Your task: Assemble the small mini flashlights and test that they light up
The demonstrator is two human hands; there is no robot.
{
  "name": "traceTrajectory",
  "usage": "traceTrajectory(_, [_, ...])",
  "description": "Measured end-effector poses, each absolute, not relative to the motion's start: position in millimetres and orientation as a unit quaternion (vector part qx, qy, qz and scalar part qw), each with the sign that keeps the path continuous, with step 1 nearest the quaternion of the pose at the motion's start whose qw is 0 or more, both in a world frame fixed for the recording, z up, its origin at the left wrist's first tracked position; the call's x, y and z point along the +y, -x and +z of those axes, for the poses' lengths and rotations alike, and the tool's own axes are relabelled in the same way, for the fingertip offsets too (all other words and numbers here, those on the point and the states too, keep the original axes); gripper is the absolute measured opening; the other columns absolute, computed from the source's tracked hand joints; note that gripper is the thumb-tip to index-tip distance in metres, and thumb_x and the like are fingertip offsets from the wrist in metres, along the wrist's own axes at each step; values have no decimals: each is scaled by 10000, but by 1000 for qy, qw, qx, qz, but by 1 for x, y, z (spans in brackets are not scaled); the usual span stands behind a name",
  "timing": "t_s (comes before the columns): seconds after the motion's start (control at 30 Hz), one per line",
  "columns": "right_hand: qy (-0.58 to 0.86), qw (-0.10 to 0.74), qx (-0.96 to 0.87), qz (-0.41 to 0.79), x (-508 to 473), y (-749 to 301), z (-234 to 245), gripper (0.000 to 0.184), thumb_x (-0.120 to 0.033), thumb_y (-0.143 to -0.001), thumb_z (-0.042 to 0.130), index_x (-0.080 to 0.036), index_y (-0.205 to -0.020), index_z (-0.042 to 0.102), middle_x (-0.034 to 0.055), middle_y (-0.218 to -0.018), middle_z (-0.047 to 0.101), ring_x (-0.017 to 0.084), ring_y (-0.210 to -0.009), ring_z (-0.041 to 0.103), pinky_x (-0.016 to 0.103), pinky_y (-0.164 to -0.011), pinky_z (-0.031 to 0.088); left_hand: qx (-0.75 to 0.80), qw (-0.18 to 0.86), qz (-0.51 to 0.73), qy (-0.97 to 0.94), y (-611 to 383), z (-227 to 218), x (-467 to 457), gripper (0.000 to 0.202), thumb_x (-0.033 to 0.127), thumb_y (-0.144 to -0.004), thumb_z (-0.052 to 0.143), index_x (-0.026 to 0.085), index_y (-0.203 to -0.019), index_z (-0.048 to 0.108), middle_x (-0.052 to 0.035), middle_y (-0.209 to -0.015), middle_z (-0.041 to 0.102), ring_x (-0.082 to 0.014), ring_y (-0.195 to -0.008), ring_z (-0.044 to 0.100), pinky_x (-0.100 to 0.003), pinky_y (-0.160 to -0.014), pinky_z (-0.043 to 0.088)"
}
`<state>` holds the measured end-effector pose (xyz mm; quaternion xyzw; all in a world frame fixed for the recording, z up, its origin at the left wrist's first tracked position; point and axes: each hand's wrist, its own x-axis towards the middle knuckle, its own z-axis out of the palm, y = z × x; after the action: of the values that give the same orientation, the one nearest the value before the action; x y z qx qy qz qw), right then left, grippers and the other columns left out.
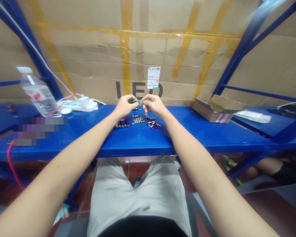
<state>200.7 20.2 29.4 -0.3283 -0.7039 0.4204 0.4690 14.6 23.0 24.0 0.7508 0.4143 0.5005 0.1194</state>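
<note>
Both hands are raised over the far part of the blue table (pixel 135 140), with their fingertips almost meeting. My left hand (pixel 124 107) is closed in a pinch on a small green piece (pixel 140 102), its exact kind too small to make out. My right hand (pixel 153 104) pinches the same piece from the other side. Below them lie a row of short dark purple cylinders (pixel 122 123), a scatter of small round metal pieces (pixel 138 120), a cluster of small metal parts (pixel 151 117) and several purple carabiner-like clips (pixel 154 125).
On the left stand a water bottle (pixel 39 92) and a white power strip (pixel 76 104) with cables. An open cardboard box (pixel 215 108) sits on the right. A large taped carton (pixel 101 59) rises behind the table. Another person's legs (pixel 263 164) show at lower right.
</note>
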Motion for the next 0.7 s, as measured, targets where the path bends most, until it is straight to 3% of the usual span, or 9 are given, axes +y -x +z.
traceTrajectory(0.33, [391,356,-743,410,17,-203,26,133,-63,-869,604,-171,-829,537,-1,-578,641,101,-407,518,212,-380,440,377,93,431,-815,-16,15,22,183,287,-774,640,158,-881,713,-55,-882,741,-193,-822,633,-330,-788,470])
traceTrajectory(0.47, [408,320,-736,435,18,-203,24,178,-86,-878,646,-184,-933,509,-3,-563,647,130,-418,551,233,-397,472,404,62,439,-800,-16,17,21,143,303,-783,670,169,-830,663,-41,-815,707,-185,-774,603,-327,-743,466])
traceTrajectory(0.6, [428,330,-732,414,23,-205,24,179,-125,-909,658,-195,-947,497,-6,-588,662,128,-418,557,236,-412,483,441,51,462,-768,-15,20,18,138,292,-779,679,176,-758,607,-30,-755,667,-177,-743,579,-330,-736,482])
traceTrajectory(0.7, [452,373,-717,377,28,-210,27,127,-143,-944,618,-180,-868,524,23,-647,684,108,-440,560,225,-426,486,423,92,473,-767,-14,19,19,158,255,-776,670,165,-906,671,-57,-890,726,-194,-843,639,-345,-819,509])
